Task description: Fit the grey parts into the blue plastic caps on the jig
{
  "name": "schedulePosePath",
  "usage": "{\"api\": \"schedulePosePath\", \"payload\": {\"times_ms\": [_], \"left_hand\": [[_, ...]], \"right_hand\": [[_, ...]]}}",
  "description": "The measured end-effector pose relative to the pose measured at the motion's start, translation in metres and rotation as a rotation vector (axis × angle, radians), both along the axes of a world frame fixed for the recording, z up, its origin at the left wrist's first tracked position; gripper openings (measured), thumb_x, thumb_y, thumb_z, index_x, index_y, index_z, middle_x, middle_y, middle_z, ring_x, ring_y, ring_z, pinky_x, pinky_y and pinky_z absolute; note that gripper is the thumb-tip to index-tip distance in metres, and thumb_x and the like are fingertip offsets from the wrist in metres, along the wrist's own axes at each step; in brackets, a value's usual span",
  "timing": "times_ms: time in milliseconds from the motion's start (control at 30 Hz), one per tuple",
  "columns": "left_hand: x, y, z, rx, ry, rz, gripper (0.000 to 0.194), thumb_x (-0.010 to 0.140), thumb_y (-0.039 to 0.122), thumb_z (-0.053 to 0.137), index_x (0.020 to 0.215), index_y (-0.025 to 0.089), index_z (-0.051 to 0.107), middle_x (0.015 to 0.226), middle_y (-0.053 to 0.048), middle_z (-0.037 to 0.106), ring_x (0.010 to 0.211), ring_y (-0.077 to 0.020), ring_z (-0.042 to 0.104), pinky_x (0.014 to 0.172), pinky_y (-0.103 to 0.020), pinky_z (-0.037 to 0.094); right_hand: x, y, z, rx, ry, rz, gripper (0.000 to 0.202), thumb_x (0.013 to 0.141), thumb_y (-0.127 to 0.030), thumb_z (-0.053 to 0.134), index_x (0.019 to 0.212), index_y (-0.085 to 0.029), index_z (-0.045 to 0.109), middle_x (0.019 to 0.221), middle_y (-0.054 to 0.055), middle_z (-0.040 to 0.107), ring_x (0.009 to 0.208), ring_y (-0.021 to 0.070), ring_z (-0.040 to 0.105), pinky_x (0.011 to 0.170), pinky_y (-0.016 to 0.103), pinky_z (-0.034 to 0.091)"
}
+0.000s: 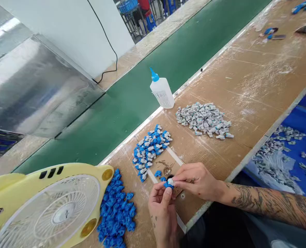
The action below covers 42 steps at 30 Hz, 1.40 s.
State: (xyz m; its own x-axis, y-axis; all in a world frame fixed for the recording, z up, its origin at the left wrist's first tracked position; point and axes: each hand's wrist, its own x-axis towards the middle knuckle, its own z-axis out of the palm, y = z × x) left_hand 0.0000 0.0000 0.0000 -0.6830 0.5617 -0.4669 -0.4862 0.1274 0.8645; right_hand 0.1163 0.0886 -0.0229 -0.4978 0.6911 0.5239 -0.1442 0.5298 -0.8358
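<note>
My left hand (162, 210) pinches a small blue plastic part (168, 185) between thumb and fingers. My right hand (198, 181) grips a small light-grey piece (171, 181) that meets the blue part; whether it sits inside cannot be made out. Two loose blue parts (157, 173) lie just beyond my fingertips on the brown table. Behind them is a heap of joined blue-and-grey pieces (150, 150). Plain blue parts (116, 210) are piled to the left of my left hand. Farther back on the right lies a heap of grey pieces (204, 119).
A white bottle with a blue nozzle (163, 93) stands at the table's back edge, beside a green conveyor belt (122, 110). The yellow fan (54, 210) takes up the left front. Below the table at right, a blue bin (303, 134) holds more grey pieces.
</note>
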Motion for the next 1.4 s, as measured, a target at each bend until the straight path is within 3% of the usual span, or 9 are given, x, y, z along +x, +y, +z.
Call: {"api": "schedulePosePath", "payload": {"times_ms": [267, 433, 567, 733, 933, 1067, 1167, 1400], "left_hand": [[-0.007, -0.009, -0.002, 0.004, 0.062, -0.118, 0.042, 0.041, 0.042, 0.098, 0.066, 0.017, 0.076, 0.055, -0.001, 0.066, 0.047, -0.0078, 0.055, 0.046, -0.016, 0.046], [-0.011, -0.012, -0.017, 0.04, 0.092, -0.148, 0.036, 0.054, 0.042, 0.094, 0.073, 0.017, 0.077, 0.059, -0.002, 0.068, 0.052, -0.0084, 0.058, 0.049, -0.016, 0.048], [-0.013, -0.012, -0.022, 0.007, 0.163, -0.162, 0.037, 0.06, 0.044, 0.091, 0.084, 0.017, 0.079, 0.074, -0.006, 0.075, 0.065, -0.0147, 0.068, 0.059, -0.022, 0.055], [-0.032, -0.022, -0.016, -0.039, 0.376, -0.27, 0.051, 0.067, 0.046, 0.086, 0.109, 0.018, 0.078, 0.09, -0.01, 0.078, 0.076, -0.0208, 0.072, 0.066, -0.03, 0.06], [-0.053, -0.035, -0.017, -0.007, 0.784, -0.365, 0.036, 0.077, 0.039, 0.08, 0.11, 0.024, 0.077, 0.098, -0.007, 0.074, 0.066, -0.0144, 0.065, 0.064, -0.027, 0.058], [-0.05, -0.03, -0.014, 0.099, 0.968, -0.476, 0.035, 0.081, 0.034, 0.078, 0.116, 0.027, 0.074, 0.112, -0.008, 0.073, 0.083, -0.0191, 0.069, 0.075, -0.032, 0.058], [-0.049, -0.026, -0.01, 0.236, 1.07, -0.579, 0.032, 0.084, 0.029, 0.076, 0.116, 0.029, 0.072, 0.107, -0.006, 0.075, 0.094, -0.021, 0.071, 0.08, -0.032, 0.057], [-0.052, -0.028, -0.002, 0.402, 1.179, -0.702, 0.024, 0.086, 0.03, 0.075, 0.109, 0.025, 0.071, 0.09, -0.004, 0.075, 0.081, -0.019, 0.07, 0.076, -0.032, 0.056]], "right_hand": [[0.003, 0.014, 0.005, 0.04, -0.103, 0.21, 0.023, 0.098, -0.026, 0.061, 0.088, -0.013, 0.077, 0.076, 0.007, 0.074, 0.066, 0.0119, 0.068, 0.063, 0.018, 0.053], [0.0, 0.015, 0.002, 0.01, -0.131, 0.214, 0.023, 0.098, -0.027, 0.062, 0.087, -0.014, 0.078, 0.075, 0.007, 0.074, 0.065, 0.0125, 0.068, 0.064, 0.02, 0.053], [-0.002, 0.018, 0.001, -0.055, -0.133, 0.209, 0.028, 0.099, -0.034, 0.061, 0.087, -0.015, 0.079, 0.078, 0.007, 0.077, 0.07, 0.0135, 0.071, 0.068, 0.021, 0.055], [-0.004, 0.03, 0.006, -0.137, -0.167, 0.162, 0.03, 0.096, -0.04, 0.064, 0.087, -0.017, 0.08, 0.082, 0.007, 0.079, 0.072, 0.0143, 0.072, 0.07, 0.023, 0.055], [-0.005, 0.034, 0.015, -0.25, -0.212, 0.253, 0.028, 0.092, -0.041, 0.069, 0.085, -0.017, 0.08, 0.079, 0.006, 0.078, 0.071, 0.0146, 0.071, 0.065, 0.022, 0.053], [-0.006, 0.027, 0.02, -0.256, -0.214, 0.336, 0.023, 0.092, -0.036, 0.07, 0.086, -0.016, 0.08, 0.077, 0.006, 0.077, 0.069, 0.0136, 0.069, 0.066, 0.021, 0.052], [-0.004, 0.026, 0.023, -0.24, -0.228, 0.409, 0.024, 0.092, -0.035, 0.069, 0.087, -0.014, 0.08, 0.077, 0.007, 0.077, 0.068, 0.0135, 0.069, 0.065, 0.022, 0.051], [-0.001, 0.029, 0.03, -0.19, -0.204, 0.592, 0.028, 0.094, -0.037, 0.068, 0.085, -0.013, 0.08, 0.076, 0.008, 0.075, 0.069, 0.0128, 0.068, 0.065, 0.02, 0.052]]}}
